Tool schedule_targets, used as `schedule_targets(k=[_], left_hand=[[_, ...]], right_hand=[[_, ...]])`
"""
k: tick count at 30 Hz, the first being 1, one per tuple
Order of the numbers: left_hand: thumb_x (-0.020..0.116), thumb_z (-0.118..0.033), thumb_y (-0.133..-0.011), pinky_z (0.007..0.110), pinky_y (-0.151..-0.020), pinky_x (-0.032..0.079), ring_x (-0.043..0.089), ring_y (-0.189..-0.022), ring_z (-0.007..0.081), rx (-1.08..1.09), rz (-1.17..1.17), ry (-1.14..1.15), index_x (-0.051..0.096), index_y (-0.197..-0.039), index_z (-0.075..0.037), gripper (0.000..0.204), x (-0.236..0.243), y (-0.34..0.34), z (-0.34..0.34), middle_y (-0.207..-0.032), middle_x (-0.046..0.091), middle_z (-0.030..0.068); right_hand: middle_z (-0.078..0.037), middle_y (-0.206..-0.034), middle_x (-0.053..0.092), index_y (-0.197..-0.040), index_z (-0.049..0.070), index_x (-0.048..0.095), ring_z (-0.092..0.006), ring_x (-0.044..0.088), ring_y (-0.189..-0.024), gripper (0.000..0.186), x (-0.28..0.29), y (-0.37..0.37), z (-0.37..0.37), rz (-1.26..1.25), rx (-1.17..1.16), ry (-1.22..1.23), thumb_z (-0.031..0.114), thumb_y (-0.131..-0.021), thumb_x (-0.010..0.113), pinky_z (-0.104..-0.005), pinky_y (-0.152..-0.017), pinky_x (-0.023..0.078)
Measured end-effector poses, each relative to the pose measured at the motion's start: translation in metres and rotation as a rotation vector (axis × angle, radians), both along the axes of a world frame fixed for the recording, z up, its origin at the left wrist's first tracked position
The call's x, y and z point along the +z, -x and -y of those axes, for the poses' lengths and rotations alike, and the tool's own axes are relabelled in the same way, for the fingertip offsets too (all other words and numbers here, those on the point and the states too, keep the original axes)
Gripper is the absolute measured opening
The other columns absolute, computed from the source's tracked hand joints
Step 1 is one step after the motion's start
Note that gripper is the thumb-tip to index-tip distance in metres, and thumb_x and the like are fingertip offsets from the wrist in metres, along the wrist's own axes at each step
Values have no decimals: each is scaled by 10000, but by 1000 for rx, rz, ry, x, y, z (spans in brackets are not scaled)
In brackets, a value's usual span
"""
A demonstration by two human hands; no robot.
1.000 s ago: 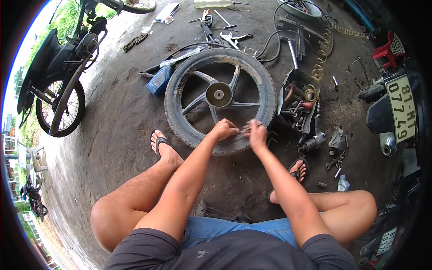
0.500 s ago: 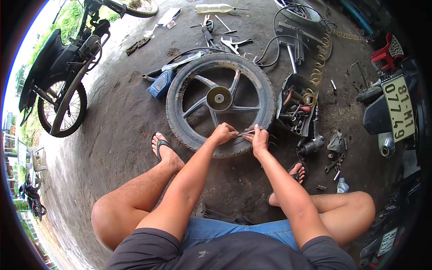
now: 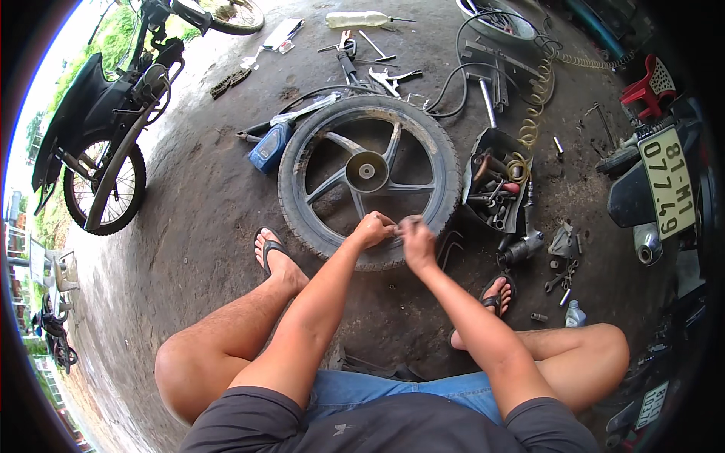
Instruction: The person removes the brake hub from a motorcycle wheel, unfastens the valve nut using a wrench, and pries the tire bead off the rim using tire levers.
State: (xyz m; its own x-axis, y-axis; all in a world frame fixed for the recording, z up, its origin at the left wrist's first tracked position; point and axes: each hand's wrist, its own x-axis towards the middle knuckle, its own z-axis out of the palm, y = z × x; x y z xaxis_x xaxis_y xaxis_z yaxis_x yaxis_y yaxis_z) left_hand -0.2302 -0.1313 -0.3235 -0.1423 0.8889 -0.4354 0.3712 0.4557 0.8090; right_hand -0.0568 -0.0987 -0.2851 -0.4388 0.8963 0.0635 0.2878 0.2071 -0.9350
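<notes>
A black motorcycle wheel (image 3: 368, 174) with its tyre on lies flat on the dirt floor in front of me. Both my hands meet over its near rim. My left hand (image 3: 374, 228) is closed in a fist. My right hand (image 3: 418, 241) is curled beside it and touches it. Between them both pinch a small thin metal piece (image 3: 399, 223); its shape is too small to tell. My bare knees and sandalled feet (image 3: 273, 253) flank the wheel.
A black tray of tools (image 3: 495, 189) lies right of the wheel, with a power tool (image 3: 521, 246) and small parts near my right foot. A blue oil can (image 3: 270, 147) sits at the wheel's left. A black motorcycle (image 3: 98, 143) stands far left, another (image 3: 664, 189) at right. Hoses and hand tools lie beyond.
My hands stay at the wheel's near rim and have drawn a little closer together. The view has shifted slightly; the wheel has not moved.
</notes>
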Motion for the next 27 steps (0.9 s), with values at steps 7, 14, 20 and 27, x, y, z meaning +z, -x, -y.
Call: schedule_targets(k=[7,14,20,27], left_hand=[[768,-257,-882,364,-827,589,740,-862,188,-89,-17,-23,800,-1066,6,323,8,-3,-5,-944,799,159],[743,-219,-891,364,-840,590,747,-877,189,-62,-2,-30,803,-1085,-10,291,-3,13,8,-977,802,162],[744,-199,-881,358,-844,590,747,-894,185,-121,-23,-8,801,-1091,-9,289,13,-3,-5,-988,802,161],[753,-196,-891,361,-854,588,750,-922,205,-70,18,-4,768,-1126,55,344,2,10,8,-990,795,192]], right_hand=[[-147,-1023,727,-1118,-38,632,-236,759,-787,371,-11,-19,-15,30,-173,396,302,-1115,483,-370,-644,620],[-131,-979,722,-1035,-15,649,-222,734,-751,298,14,7,20,108,15,-281,254,-1078,527,-374,-672,600],[-162,-903,716,-1015,-27,658,-258,741,-762,311,-6,-19,-15,-72,-211,348,235,-1082,505,-388,-692,615],[-148,-929,709,-1005,14,653,-244,749,-865,259,27,7,27,137,349,-559,263,-1058,602,-424,-764,588]])
